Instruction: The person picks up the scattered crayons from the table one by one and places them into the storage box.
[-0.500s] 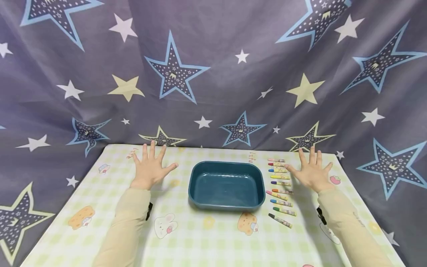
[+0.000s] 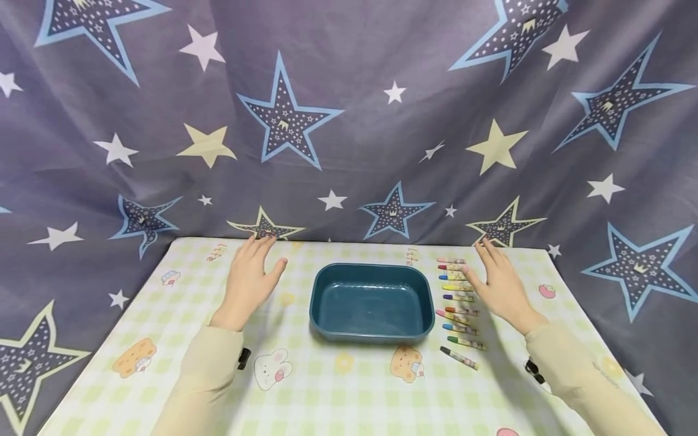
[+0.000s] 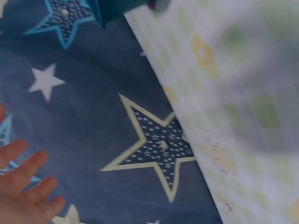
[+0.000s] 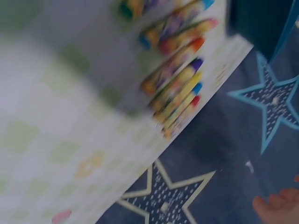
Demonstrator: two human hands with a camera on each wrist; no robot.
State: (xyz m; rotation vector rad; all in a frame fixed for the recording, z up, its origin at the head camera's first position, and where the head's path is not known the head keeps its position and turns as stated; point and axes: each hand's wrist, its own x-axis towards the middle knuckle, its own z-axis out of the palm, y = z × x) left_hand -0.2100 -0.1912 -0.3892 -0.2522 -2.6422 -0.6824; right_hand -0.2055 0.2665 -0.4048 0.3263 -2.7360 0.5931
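Observation:
My left hand [image 2: 248,282] hovers over the table to the left of a dark teal rectangular tub [image 2: 372,339], its fingers extended and holding nothing. On the tub's other side my right hand [image 2: 501,289] is raised with straight fingers, also holding nothing. Several crayons in patterned wrappers lie in a column between the tub and the right hand, among them a yellow crayon [image 2: 458,287], a green crayon [image 2: 466,343] and a black crayon [image 2: 459,358]. The right thumb overlaps the upper crayons in the head view. Fingertips of the left hand [image 3: 25,186] show at the left wrist view's edge.
A checkered tablecloth [image 2: 338,399] with cartoon prints covers the table. Behind it hangs a dark curtain [image 2: 360,145] patterned with stars, also spreading along both sides. A black wrist strap piece [image 2: 243,358] shows beside the left sleeve.
Both hands have turned from palms down with spread fingers to a more sideways pose with fingers closer together. The tub and crayons have stayed in place.

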